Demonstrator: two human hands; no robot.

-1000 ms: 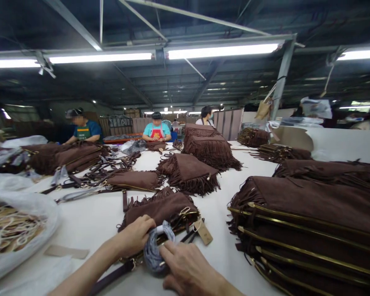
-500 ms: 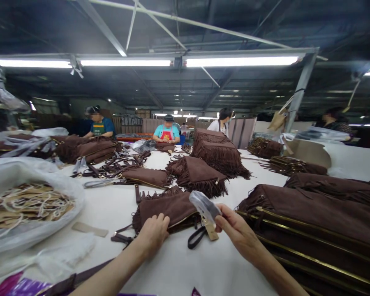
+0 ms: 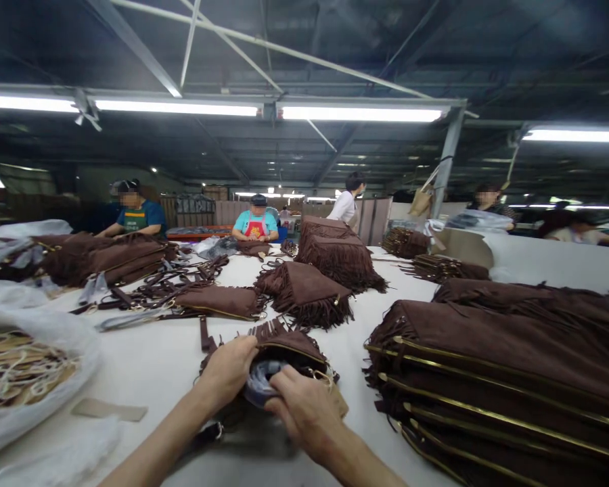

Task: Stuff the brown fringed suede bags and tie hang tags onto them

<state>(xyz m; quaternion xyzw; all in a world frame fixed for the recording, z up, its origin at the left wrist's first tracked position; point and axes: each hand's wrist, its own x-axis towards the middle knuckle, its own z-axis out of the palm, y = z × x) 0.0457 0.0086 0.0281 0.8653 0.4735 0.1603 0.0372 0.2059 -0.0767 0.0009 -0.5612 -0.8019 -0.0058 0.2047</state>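
A brown suede fringed bag (image 3: pixel 289 343) lies on the white table (image 3: pixel 157 358) just in front of me. My left hand (image 3: pixel 228 375) is closed on the bag's near edge, holding its opening apart. My right hand (image 3: pixel 304 409) grips a grey plastic-wrapped bundle (image 3: pixel 261 379) and presses it into the opening. A tan paper tag (image 3: pixel 339 400) pokes out beside my right hand. A dark strap (image 3: pixel 210 433) trails from the bag towards me.
A tall stack of brown bags with brass zips (image 3: pixel 492 379) fills the right side. More fringed bags (image 3: pixel 304 292) and loose straps (image 3: pixel 152 291) lie further up the table. A plastic bag of tan tags (image 3: pixel 25 368) sits at left. Several people work at the far end.
My right hand had lifted the grey bundle up beside the bag; now it has come down and pushes the bundle into the opening. My left hand shifted onto the bag's edge.
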